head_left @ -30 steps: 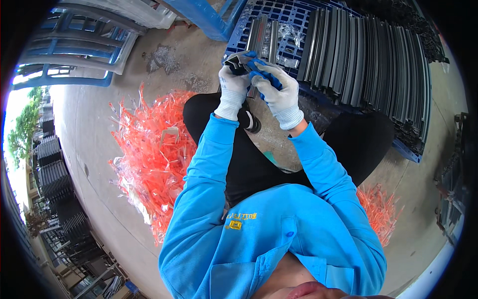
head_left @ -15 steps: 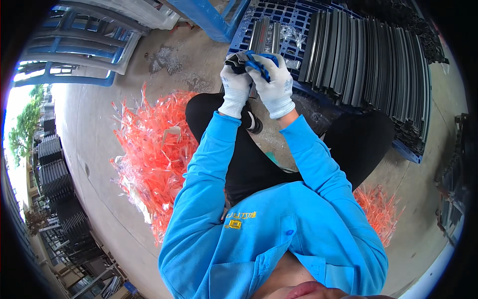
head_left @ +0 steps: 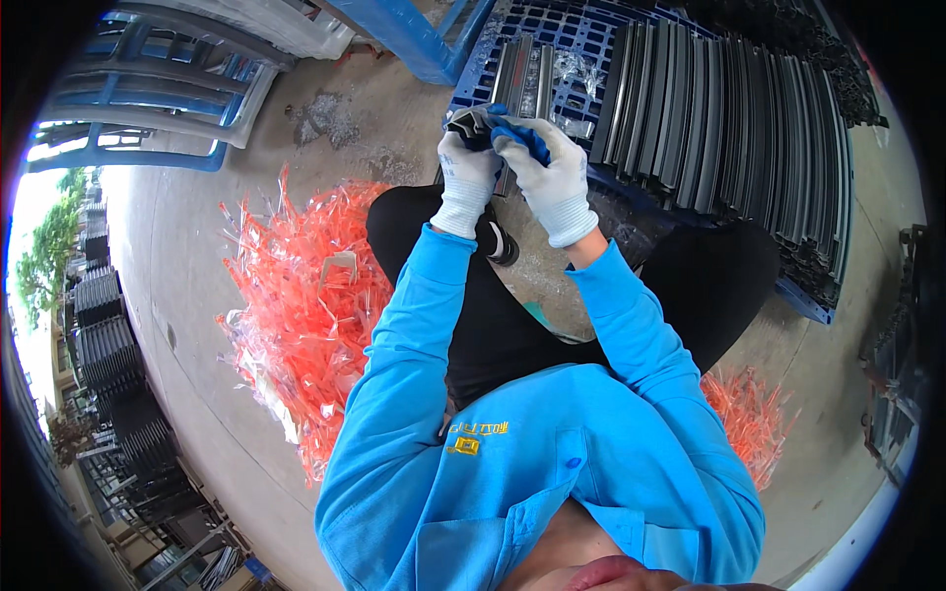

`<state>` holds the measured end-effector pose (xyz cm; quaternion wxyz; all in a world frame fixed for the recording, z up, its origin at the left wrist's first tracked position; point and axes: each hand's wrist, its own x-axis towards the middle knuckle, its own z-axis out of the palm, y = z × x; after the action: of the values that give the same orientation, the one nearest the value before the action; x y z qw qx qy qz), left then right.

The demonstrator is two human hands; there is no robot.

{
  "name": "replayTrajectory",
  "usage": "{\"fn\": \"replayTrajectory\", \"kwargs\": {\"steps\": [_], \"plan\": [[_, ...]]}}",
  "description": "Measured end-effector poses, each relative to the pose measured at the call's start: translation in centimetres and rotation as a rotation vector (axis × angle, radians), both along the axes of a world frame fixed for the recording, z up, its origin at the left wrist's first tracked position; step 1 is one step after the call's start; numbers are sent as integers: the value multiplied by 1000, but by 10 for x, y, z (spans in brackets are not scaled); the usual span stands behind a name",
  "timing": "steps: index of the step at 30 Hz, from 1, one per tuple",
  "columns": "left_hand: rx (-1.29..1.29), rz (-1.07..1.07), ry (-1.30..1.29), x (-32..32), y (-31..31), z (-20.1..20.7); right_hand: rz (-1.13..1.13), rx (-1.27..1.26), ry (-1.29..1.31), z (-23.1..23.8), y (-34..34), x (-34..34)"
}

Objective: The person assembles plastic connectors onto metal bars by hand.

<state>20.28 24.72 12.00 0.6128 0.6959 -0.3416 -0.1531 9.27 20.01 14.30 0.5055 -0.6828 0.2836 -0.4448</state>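
Observation:
My left hand [head_left: 467,169] wears a white glove with blue on the finger side and is closed round the end of a dark grey profile strip [head_left: 469,124]. The strip's open, channel-like end points up toward me; most of its length is hidden behind my hands. My right hand [head_left: 554,179], gloved the same way, is bent over the strip's right side with fingers curled together; the fingertips are partly hidden. Beyond my hands, a few grey strips [head_left: 510,74] lie on a blue plastic pallet [head_left: 569,22].
A dense row of dark profile strips [head_left: 729,118] covers the pallet's right part. Heaps of orange-red clear film [head_left: 310,295] lie on the concrete floor [head_left: 187,286] at left and right [head_left: 744,424]. Blue racks [head_left: 148,153] stand far left; my crossed legs [head_left: 522,305] are below.
My right hand has shifted slightly right and down, and its wrist has turned. My left hand stays almost in place on the strip.

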Motion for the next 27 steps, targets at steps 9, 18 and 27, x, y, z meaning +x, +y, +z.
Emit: {"fn": "replayTrajectory", "kwargs": {"steps": [9, 18, 27], "plan": [[23, -99, -91, 0, 1, 9, 354, 485, -164, -18, -25, -17], [64, -301, 55, 2, 7, 6, 286, 560, -184, 1, -21, -22], [-19, -405, -227, -6, 2, 6, 342, 873, -589, -14, -23, -19]]}}
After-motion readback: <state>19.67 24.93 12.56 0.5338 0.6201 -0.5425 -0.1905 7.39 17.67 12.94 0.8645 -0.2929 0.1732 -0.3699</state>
